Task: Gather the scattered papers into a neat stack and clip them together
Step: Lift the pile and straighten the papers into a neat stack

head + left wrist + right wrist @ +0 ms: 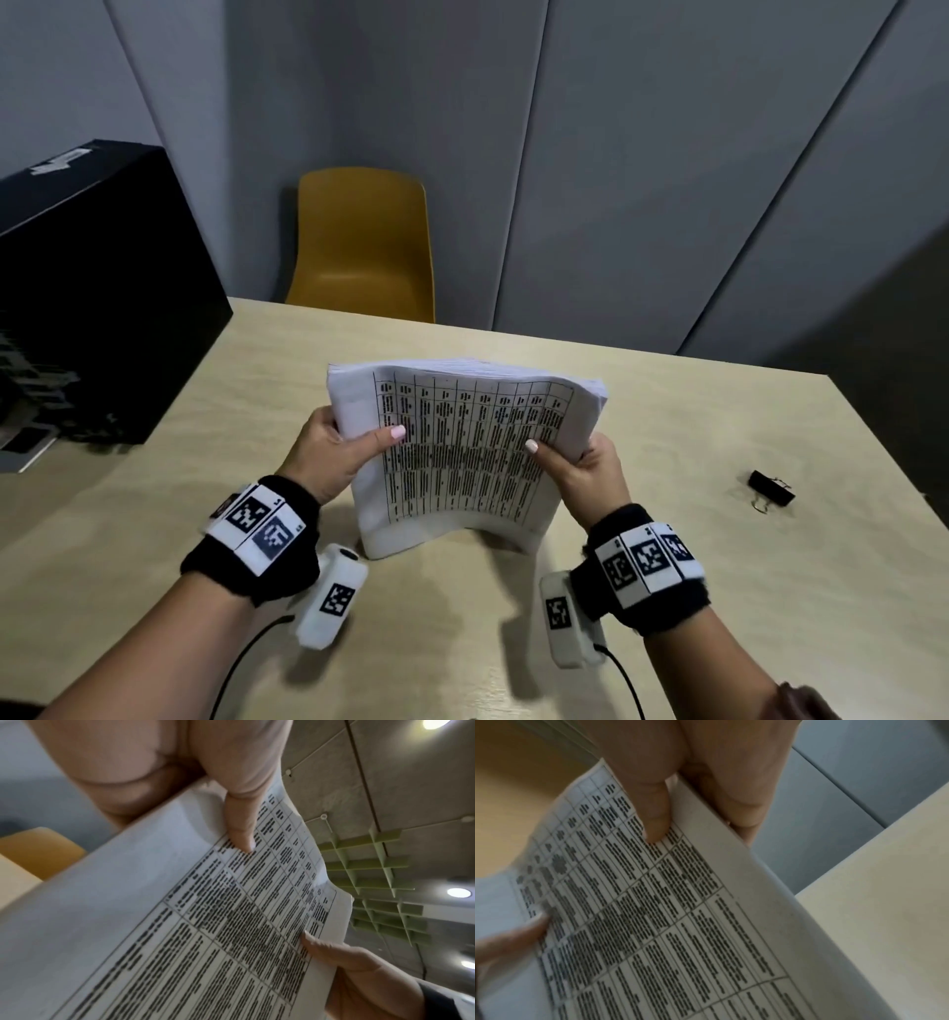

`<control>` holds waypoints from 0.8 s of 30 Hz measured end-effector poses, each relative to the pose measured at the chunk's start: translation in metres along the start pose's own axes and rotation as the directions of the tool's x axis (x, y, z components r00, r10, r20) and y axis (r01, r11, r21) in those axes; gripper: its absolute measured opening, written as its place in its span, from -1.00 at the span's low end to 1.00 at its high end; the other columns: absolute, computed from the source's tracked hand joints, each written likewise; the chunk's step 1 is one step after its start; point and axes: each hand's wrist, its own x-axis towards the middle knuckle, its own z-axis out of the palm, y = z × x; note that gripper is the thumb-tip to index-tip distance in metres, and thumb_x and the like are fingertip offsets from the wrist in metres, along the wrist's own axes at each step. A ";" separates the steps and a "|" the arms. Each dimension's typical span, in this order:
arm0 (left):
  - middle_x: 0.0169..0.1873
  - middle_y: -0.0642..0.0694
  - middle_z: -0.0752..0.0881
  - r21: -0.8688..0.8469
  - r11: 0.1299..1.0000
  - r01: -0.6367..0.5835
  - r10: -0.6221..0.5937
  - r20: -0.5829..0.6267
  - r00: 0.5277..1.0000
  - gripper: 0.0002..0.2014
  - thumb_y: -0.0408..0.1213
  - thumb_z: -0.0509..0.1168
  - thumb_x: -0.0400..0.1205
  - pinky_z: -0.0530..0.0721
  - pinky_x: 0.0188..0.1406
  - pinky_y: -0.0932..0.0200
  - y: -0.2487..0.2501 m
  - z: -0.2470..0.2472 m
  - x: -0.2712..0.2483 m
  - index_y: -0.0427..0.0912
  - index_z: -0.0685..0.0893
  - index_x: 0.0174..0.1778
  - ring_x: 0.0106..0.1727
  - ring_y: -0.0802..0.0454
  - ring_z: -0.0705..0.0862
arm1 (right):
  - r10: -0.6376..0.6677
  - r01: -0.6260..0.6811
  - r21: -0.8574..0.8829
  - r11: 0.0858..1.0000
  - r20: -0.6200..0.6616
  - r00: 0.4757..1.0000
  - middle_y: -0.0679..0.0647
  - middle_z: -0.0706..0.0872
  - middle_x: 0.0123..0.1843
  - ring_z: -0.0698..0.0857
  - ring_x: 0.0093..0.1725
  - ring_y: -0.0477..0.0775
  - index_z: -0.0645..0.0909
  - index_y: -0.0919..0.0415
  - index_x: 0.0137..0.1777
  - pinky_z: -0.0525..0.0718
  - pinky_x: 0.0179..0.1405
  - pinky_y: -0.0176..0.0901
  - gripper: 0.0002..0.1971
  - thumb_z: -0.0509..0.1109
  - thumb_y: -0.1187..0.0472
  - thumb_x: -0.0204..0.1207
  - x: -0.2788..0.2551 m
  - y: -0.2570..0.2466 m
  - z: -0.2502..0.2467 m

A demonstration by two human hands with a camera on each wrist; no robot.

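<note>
On the wooden table (642,411) your left hand (334,457) and right hand (585,467) grip the papers (462,452) upright, squaring them; next, fetch the binder clip (770,488) at right.

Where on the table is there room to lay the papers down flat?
Bare table shows behind the paper stack, toward the yellow chair, and near the front edge. It's tighter by the binder clip and the black box.

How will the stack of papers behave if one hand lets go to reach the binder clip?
The stack of papers probably flops: it already bows between the left hand and right hand. Standing on edge on the table, it may tip. Loose sheets could fan out; the binder clip is not on yet.
</note>
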 end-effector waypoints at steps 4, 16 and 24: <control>-0.04 0.08 0.68 0.040 0.953 -0.299 0.302 -0.150 0.942 -0.45 -0.18 0.48 0.31 0.71 -0.03 0.34 0.009 0.005 -0.011 0.10 0.50 0.22 -0.07 0.26 0.73 | -0.183 0.167 -0.103 0.981 -0.174 0.968 -0.13 0.71 -0.04 0.71 -0.08 -0.13 0.43 0.05 0.33 0.72 0.01 -0.15 -0.45 0.47 0.34 0.34 -0.007 -0.011 0.005; -0.08 -0.15 0.59 0.639 0.583 -0.502 0.705 -0.089 0.704 -0.56 -0.46 0.15 0.60 0.33 -0.01 0.73 0.016 0.003 -0.023 -0.18 0.54 0.41 -0.12 0.29 0.43 | -0.560 0.407 -0.561 0.721 -0.124 0.819 0.16 0.59 0.03 0.57 -0.06 -0.04 0.56 0.12 0.37 0.40 0.00 -0.69 -0.44 0.24 0.46 0.34 -0.018 -0.038 0.004; -0.10 -0.14 0.68 0.515 0.627 -0.584 0.679 0.006 0.734 -0.64 -0.23 0.07 0.66 0.51 -0.12 0.48 0.017 -0.008 -0.026 -0.10 0.63 0.31 -0.09 0.00 0.63 | -0.598 0.480 -0.517 0.709 -0.080 0.797 0.09 0.65 0.06 0.62 0.02 -0.11 0.67 0.13 0.23 0.57 0.05 -0.47 -0.57 0.21 0.42 0.43 -0.018 -0.045 -0.007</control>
